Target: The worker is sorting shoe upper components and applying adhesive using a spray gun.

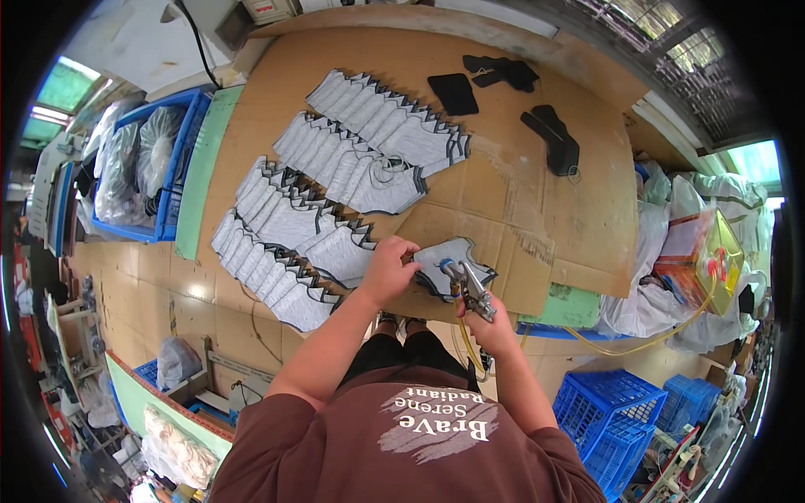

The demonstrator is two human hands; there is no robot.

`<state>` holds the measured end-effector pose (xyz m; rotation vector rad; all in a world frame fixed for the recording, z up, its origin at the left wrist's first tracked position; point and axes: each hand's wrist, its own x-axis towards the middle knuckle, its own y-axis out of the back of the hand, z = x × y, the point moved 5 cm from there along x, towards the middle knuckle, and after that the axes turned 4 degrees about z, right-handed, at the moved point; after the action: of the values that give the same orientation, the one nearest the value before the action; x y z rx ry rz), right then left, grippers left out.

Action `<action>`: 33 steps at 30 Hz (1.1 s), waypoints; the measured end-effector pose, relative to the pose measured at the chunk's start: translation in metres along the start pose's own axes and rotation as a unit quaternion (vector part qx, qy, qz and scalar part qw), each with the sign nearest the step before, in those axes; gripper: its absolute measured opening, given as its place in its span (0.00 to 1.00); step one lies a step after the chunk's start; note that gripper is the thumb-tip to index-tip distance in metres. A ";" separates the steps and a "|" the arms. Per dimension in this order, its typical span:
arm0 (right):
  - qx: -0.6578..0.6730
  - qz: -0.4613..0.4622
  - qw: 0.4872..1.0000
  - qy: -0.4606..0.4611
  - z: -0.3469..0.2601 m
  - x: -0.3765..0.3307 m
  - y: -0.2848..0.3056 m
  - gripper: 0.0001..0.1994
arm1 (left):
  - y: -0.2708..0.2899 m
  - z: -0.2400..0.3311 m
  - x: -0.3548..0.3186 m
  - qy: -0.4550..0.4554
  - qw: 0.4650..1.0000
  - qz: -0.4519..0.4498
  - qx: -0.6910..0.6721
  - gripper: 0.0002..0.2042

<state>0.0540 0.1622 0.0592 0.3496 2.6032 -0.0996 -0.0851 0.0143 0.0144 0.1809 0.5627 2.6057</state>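
Observation:
In my right hand (490, 325) is a metal spray gun (475, 295) with a yellow hose running down from it. Its blue-and-metal front end is above a single light grey fabric piece (453, 254) with dark edges, which lies at the near edge of the cardboard. My left hand (389, 270) is beside that piece on its left, fingers curled and closed; what they hold, if anything, is hidden. Left of and beyond this hand, overlapping rows of similar grey fabric pieces (340, 159) fan out on the cardboard. A loose tangle of thread (387, 171) rests on one row.
Brown cardboard (579, 226) covers the table. Dark fabric pieces (453, 94) lie at its far right. A blue crate (180, 159) with plastic bags stands left. Right are plastic bags, a yellow hose (662, 334) and blue crates (604, 402) lower down.

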 end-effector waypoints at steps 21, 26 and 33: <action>0.007 0.008 0.998 0.056 -0.001 -0.005 0.015 0.14 | 0.101 -0.062 -0.017 0.230 0.952 0.190 -0.069 0.05; -0.007 -0.033 0.999 0.033 -0.004 -0.004 0.010 0.17 | 0.205 -0.096 -0.040 0.252 0.912 0.322 -0.033 0.09; -0.048 -0.047 0.997 0.036 0.003 0.002 0.000 0.17 | 0.144 -0.060 -0.025 0.076 0.947 0.219 0.221 0.11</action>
<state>0.0543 0.1624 0.0555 0.2011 2.6850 0.0071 -0.1358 -0.1354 0.0200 0.2753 1.2925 2.8882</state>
